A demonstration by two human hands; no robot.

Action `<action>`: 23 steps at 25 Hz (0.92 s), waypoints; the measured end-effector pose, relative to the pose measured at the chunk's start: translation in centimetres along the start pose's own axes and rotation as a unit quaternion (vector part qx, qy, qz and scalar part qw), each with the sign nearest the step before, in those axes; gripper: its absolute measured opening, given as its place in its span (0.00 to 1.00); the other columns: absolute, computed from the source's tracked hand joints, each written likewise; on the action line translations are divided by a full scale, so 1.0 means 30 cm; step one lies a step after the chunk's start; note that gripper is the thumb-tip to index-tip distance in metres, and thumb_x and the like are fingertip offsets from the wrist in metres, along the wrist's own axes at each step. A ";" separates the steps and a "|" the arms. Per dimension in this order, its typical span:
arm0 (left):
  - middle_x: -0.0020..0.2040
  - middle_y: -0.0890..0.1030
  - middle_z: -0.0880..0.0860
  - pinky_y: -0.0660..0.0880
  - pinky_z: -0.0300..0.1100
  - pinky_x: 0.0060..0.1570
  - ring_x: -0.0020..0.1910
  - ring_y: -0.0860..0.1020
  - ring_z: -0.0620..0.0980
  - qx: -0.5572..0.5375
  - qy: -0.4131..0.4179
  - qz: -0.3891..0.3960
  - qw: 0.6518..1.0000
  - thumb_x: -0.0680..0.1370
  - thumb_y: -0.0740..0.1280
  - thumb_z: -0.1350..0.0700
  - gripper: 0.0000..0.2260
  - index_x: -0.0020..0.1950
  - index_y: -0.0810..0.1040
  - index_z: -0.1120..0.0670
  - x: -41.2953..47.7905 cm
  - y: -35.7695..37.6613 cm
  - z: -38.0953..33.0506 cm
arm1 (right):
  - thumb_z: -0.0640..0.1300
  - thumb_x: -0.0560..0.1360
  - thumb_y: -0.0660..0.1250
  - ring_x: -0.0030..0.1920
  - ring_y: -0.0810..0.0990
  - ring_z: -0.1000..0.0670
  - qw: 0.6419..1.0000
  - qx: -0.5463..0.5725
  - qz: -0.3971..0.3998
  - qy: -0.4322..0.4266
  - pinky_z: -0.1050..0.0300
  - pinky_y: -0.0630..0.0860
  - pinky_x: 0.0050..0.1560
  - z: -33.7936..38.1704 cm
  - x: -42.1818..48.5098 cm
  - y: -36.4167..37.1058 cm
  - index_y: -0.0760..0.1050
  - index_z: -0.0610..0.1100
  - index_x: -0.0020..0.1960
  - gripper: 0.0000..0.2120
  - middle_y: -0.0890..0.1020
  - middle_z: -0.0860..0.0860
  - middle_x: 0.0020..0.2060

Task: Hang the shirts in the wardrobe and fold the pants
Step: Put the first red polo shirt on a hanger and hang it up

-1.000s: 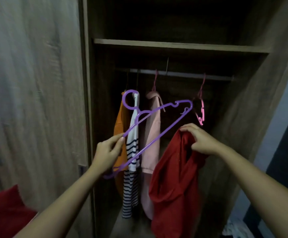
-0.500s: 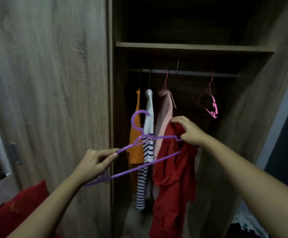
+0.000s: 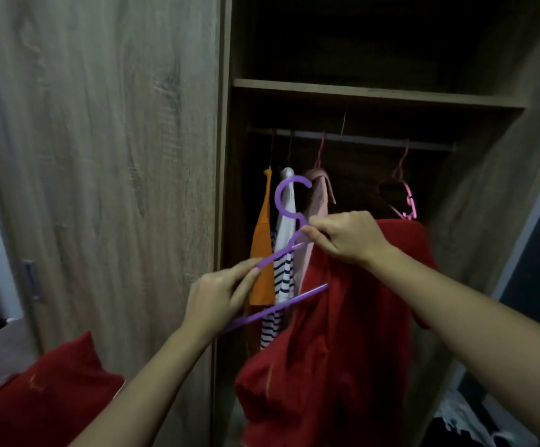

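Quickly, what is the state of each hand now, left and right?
Left hand: holds the purple plastic hanger by its end.
Right hand: grips the red fabric shirt at the hanger's neck.

A dim room: wood-grain wardrobe (image 3: 375, 93), red cushion (image 3: 52, 391) at left.

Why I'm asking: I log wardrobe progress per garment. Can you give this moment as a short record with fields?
left hand: pinches the left end of the purple hanger
right hand: grips the red shirt at the hanger's neck
hanger: right side inside the shirt, hook off the rail
on rail: orange garment, striped shirt, pink garment, empty pink hanger
stage: red shirt not yet hung
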State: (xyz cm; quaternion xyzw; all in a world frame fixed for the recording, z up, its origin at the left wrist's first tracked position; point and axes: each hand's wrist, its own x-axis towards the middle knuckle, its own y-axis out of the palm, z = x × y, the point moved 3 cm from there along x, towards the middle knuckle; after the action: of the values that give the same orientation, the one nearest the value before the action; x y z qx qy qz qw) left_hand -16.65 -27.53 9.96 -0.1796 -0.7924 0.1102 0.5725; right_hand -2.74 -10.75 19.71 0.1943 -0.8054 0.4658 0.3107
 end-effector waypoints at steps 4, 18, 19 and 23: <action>0.59 0.70 0.56 0.65 0.48 0.51 0.55 0.69 0.54 0.075 0.068 -0.102 0.990 0.79 0.59 0.46 0.13 0.61 0.74 0.47 -0.132 0.061 -0.097 | 0.59 0.76 0.52 0.27 0.80 0.42 0.999 -0.006 -0.040 0.015 0.62 0.59 0.28 -0.009 0.017 -0.035 0.72 0.47 0.37 0.20 0.81 0.49 0.28; 0.55 0.77 0.61 0.74 0.43 0.49 0.52 0.78 0.61 -0.174 -0.356 0.248 0.884 0.52 0.70 0.52 0.31 0.56 0.77 0.47 -0.196 0.191 0.095 | 0.63 0.76 0.45 0.34 0.82 0.42 0.996 -0.003 -0.008 0.085 0.59 0.64 0.30 -0.137 -0.206 -0.131 0.76 0.48 0.40 0.27 0.82 0.48 0.32; 0.53 0.78 0.61 0.73 0.40 0.43 0.48 0.79 0.61 -0.155 -0.353 0.259 0.886 0.51 0.68 0.51 0.28 0.51 0.77 0.46 -0.158 0.158 0.108 | 0.65 0.76 0.42 0.34 0.82 0.42 0.996 -0.006 0.008 0.092 0.57 0.67 0.30 -0.149 -0.238 -0.117 0.74 0.48 0.40 0.30 0.82 0.48 0.32; 0.49 0.79 0.59 0.73 0.37 0.37 0.40 0.79 0.53 -0.085 -0.354 0.306 0.880 0.63 0.69 0.60 0.19 0.54 0.79 0.52 -0.014 0.075 0.090 | 0.68 0.76 0.38 0.33 0.82 0.42 0.990 -0.055 0.033 0.127 0.54 0.72 0.28 -0.153 -0.288 -0.093 0.71 0.47 0.38 0.32 0.82 0.48 0.33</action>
State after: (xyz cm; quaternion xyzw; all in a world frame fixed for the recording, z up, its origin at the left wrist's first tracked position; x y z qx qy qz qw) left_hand -18.72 -25.56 7.88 -0.4102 -0.8539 0.2688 0.1743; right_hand 6.72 -7.92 17.27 0.0897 -0.7896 0.4517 0.4056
